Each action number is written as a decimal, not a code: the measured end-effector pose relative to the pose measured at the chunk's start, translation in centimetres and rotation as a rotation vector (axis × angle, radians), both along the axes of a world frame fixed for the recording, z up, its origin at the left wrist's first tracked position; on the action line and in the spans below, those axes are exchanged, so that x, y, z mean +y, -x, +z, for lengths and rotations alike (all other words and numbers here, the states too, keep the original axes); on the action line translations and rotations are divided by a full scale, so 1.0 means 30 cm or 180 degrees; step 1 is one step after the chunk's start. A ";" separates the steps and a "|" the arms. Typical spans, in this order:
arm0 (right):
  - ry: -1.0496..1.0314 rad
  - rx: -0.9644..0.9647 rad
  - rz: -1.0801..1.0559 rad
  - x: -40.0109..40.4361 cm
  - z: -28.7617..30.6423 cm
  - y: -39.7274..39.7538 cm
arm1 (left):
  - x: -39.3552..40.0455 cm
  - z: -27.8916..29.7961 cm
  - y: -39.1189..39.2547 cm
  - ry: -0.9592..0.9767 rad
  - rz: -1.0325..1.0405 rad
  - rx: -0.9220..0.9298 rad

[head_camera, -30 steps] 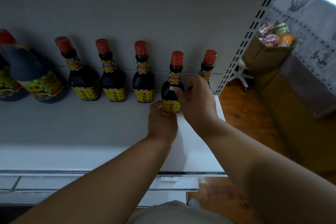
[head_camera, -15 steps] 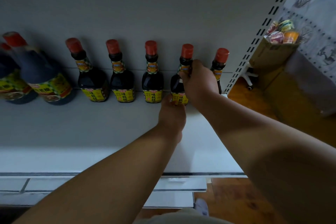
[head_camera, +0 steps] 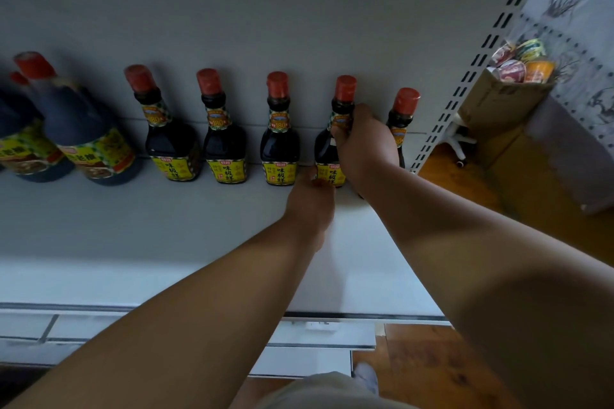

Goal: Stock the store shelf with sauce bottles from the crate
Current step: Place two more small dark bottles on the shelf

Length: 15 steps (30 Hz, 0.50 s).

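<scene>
A row of small dark sauce bottles with red caps and yellow labels stands at the back of the white shelf [head_camera: 166,229]. My right hand [head_camera: 363,146] is wrapped around the shoulder of the fourth bottle [head_camera: 327,156], which stands upright in line with the others. My left hand [head_camera: 310,206] touches the base of that same bottle at its yellow label, fingers curled. A fifth small bottle [head_camera: 403,113] stands just right of my right hand, partly hidden by it. No crate is in view.
Two larger sauce bottles [head_camera: 89,139] stand at the shelf's left end. A slotted shelf upright [head_camera: 465,76] marks the right edge. Beyond it a cardboard box [head_camera: 498,100] holds colourful cups over a wooden floor [head_camera: 465,183]. Lower shelf edges [head_camera: 133,332] lie below.
The fourth bottle has been pushed from the shelf's middle back into the row. Both hands moved with it toward the wall and stay on it.
</scene>
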State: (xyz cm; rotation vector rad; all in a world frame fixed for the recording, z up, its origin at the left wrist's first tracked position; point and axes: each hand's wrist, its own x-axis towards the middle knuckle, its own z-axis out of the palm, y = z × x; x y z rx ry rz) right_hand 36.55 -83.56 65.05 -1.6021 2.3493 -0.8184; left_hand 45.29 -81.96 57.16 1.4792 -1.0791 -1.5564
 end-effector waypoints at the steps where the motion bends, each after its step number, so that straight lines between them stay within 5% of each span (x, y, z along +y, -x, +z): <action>1: -0.0004 -0.0013 0.0005 0.001 -0.001 0.000 | -0.001 0.001 0.000 0.0017 0.0004 0.0000; 15: 0.0573 -0.0486 -0.0561 0.193 -0.109 0.156 | 0.113 0.000 0.094 0.0380 -0.0528 -0.0118</action>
